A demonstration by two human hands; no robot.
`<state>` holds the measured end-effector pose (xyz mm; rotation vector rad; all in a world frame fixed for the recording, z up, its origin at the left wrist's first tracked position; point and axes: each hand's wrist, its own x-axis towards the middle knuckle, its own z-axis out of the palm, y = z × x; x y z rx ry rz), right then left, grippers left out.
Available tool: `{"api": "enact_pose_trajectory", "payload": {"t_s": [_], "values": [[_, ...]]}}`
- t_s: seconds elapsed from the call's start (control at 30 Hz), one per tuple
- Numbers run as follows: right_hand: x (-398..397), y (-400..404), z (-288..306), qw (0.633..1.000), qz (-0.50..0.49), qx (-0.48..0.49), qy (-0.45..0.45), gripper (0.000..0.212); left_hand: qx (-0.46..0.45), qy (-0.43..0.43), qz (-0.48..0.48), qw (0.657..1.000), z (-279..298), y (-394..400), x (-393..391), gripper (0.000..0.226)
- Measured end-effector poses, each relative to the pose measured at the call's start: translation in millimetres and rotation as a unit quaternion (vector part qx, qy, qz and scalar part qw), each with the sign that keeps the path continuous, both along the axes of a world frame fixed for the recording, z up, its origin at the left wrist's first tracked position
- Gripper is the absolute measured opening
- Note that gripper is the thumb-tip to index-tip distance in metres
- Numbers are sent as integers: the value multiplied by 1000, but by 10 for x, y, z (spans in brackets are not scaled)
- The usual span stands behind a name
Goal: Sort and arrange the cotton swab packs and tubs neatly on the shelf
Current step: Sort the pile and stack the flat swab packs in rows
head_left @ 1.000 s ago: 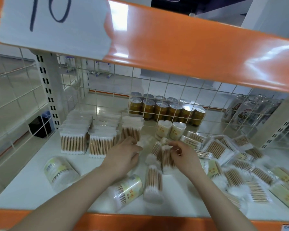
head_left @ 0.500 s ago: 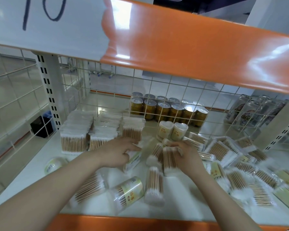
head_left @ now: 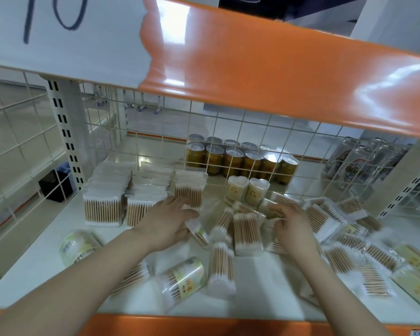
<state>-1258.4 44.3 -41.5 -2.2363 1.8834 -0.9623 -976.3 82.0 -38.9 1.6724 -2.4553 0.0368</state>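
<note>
The left hand (head_left: pixel 166 223) is now gripping a small clear pack of wooden cotton swabs (head_left: pixel 197 230) on the white shelf board (head_left: pixel 264 287), having slid it right of the upright stacked packs (head_left: pixel 141 190) since a moment ago. The right hand (head_left: pixel 292 226) is still pinching a swab pack from the loose jumbled heap (head_left: pixel 354 243), fingers curled. Two round clear tubs (head_left: pixel 182 277) are lying sideways near the front edge.
</note>
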Motion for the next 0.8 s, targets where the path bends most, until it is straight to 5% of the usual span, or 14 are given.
{"api": "enact_pose_trajectory", "payload": {"t_s": [0.13,0.37,0.8], "values": [[-175,3,-10,999,-47,14,9,39,-89,-3,-26,996,-52,-42,-31,44],[-405,-38,-66,990,-86,100,51,43,-64,20,-42,997,57,-102,-31,26],[-360,-76,-82,992,-81,18,98,25,-46,-200,-21,978,178,-168,-102,60]]}}
